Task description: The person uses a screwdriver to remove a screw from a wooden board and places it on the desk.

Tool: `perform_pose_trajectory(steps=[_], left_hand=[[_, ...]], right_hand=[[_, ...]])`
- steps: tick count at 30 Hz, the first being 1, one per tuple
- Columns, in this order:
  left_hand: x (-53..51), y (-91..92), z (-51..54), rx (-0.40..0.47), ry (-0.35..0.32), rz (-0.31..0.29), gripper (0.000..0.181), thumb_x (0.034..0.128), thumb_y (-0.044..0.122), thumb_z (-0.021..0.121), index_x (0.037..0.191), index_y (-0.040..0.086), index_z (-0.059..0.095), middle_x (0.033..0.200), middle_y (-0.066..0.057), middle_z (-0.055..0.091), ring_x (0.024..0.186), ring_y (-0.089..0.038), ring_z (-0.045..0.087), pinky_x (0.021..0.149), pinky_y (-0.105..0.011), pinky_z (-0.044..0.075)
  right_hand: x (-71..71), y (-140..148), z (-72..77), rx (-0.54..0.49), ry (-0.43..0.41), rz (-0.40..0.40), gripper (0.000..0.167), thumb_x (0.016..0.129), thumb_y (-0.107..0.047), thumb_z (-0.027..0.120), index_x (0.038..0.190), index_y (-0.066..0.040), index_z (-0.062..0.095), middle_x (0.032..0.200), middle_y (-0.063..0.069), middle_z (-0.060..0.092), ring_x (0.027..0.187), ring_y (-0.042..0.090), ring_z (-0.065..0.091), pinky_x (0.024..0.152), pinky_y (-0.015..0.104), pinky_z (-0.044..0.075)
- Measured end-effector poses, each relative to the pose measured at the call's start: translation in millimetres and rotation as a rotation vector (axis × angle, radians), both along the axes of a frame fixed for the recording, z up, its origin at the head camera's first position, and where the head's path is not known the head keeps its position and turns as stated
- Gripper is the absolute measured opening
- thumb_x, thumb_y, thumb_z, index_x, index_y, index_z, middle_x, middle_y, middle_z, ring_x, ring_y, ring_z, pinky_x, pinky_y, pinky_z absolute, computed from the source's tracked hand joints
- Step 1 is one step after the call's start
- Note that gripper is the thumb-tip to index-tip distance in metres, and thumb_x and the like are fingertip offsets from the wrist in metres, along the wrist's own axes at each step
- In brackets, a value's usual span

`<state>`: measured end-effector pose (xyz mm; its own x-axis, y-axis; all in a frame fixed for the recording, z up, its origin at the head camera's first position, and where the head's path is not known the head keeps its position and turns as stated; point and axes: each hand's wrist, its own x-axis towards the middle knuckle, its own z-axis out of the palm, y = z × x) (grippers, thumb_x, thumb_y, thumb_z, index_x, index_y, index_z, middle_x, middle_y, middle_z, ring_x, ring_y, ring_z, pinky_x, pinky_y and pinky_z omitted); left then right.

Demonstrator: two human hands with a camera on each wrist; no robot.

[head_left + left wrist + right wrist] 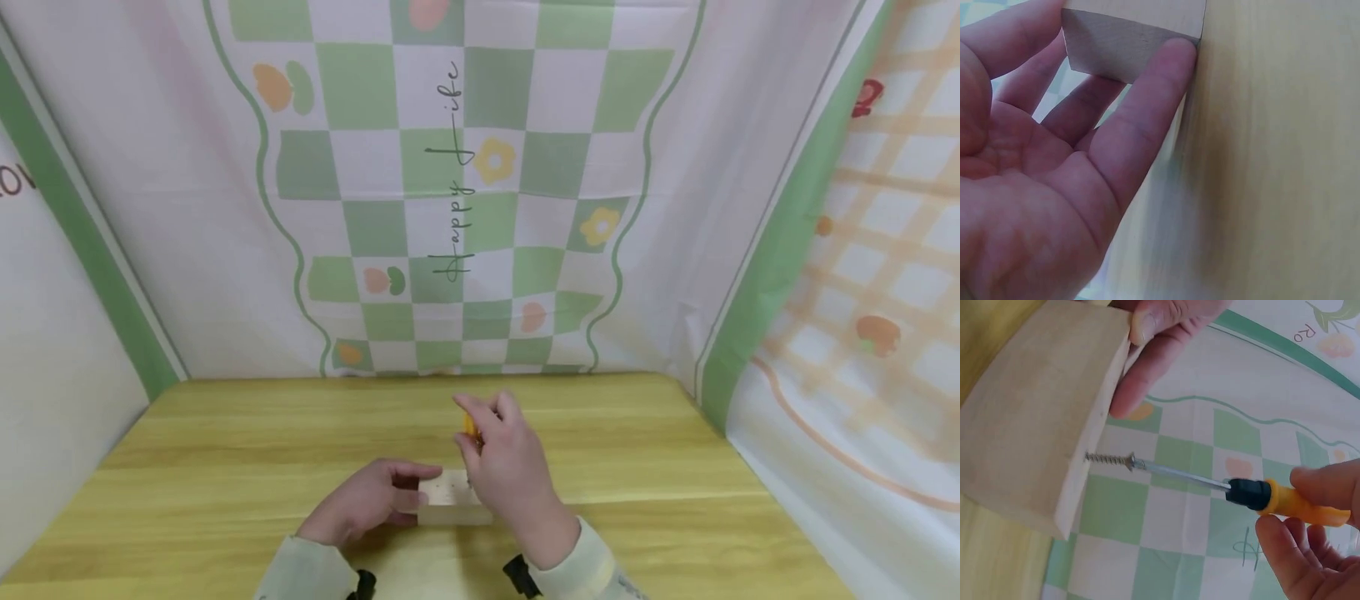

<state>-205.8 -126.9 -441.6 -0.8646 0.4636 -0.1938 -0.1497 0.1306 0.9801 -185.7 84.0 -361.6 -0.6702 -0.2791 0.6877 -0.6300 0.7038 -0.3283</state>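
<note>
A pale wooden block (453, 515) lies on the table in front of the person. My left hand (367, 504) holds it by its left end, with fingers (1166, 75) against the end face in the left wrist view. Above the block's right part, my right hand (513, 462) pinches the yellow handle of a screwdriver (1307, 509) between thumb and fingers. The screwdriver's thin metal shaft meets the head of a screw (1109, 460). The screw's tip is at the block's upper face, and most of its thread shows. Small marks dot that face in the head view.
The wood-grain table (247, 450) stretches out around the hands. Behind it hangs a green-and-white checked cloth (367, 158); an orange-checked cloth (892, 275) hangs on the right. Long sleeves (307, 571) with black bands cover the wrists.
</note>
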Motion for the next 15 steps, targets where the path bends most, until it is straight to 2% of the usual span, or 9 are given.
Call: perform_pose_trajectory(steps=[4, 15], left_hand=[[0.4, 0.6, 0.2, -0.002, 0.004, -0.001, 0.044, 0.0903, 0.008, 0.073, 0.133, 0.006, 0.065, 0.129, -0.011, 0.059, 0.104, -0.025, 0.062, 0.082, -0.044, 0.058], [0.6, 0.7, 0.2, -0.003, -0.007, 0.009, 0.045, 0.0895, 0.006, 0.073, 0.133, 0.005, 0.064, 0.127, -0.011, 0.06, 0.102, -0.025, 0.063, 0.082, -0.044, 0.058]], right_hand=[[0.0, -1.2, -1.1, -0.024, 0.023, -0.01, 0.046, 0.081, 0.001, 0.081, 0.125, -0.004, 0.068, 0.088, -0.001, 0.045, 0.064, 0.005, 0.045, 0.051, 0.018, 0.045], [3.8, -7.5, 3.2, 0.008, 0.062, -0.043, 0.045, 0.08, 0.006, 0.074, 0.124, 0.006, 0.065, 0.088, 0.005, 0.053, 0.061, 0.008, 0.046, 0.051, 0.02, 0.047]])
